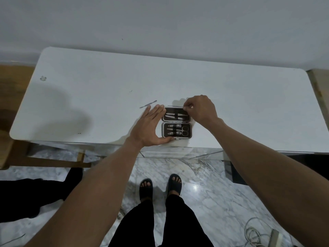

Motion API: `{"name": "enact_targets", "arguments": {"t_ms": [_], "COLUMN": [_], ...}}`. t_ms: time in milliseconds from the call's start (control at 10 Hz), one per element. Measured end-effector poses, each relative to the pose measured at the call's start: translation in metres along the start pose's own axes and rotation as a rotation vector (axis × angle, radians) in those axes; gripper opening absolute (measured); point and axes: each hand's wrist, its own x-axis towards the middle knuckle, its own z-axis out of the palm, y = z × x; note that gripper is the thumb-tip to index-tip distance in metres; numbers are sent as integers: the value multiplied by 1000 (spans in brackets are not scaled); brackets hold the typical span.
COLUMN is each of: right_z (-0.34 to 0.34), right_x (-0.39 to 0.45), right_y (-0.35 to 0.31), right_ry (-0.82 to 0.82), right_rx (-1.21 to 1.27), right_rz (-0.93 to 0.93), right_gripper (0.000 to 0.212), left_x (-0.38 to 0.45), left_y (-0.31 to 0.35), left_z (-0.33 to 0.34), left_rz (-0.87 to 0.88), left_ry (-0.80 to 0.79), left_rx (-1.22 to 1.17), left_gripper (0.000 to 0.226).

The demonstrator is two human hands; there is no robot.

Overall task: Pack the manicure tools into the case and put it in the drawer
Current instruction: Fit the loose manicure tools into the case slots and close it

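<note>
An open manicure case (176,122) with a dark lining lies flat on the white table (106,97) near its front edge. Scissors, clippers and other small tools sit in both halves. My left hand (151,127) rests flat against the case's left side, fingers spread, thumb along its near edge. My right hand (199,108) pinches one end of a thin metal tool (175,106) held just above the case's far edge. A loose metal cuticle tool (148,104) lies on the table, left of the case, beyond my left fingertips.
A mirrored drawer front (174,152) sits under the table edge below the case. A wooden chair (10,122) stands at the left. On the marble floor are my sandalled feet (160,188), another person's dark leg (35,193) and cables (258,232) at the lower right.
</note>
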Motion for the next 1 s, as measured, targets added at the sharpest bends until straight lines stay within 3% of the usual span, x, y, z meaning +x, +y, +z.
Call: {"name": "enact_targets", "arguments": {"t_ms": [500, 1000], "right_z": [4, 5], "right_x": [25, 34], "right_y": [3, -1], "right_ry": [-67, -121], "right_rx": [2, -259], "right_rz": [16, -235], "right_gripper": [12, 19], "left_x": [1, 2], "left_y": [-2, -1], "left_z": [0, -2], "left_rz": [14, 2], "left_ry": [8, -15], "left_rx": [-24, -34], "left_gripper": [116, 119]}}
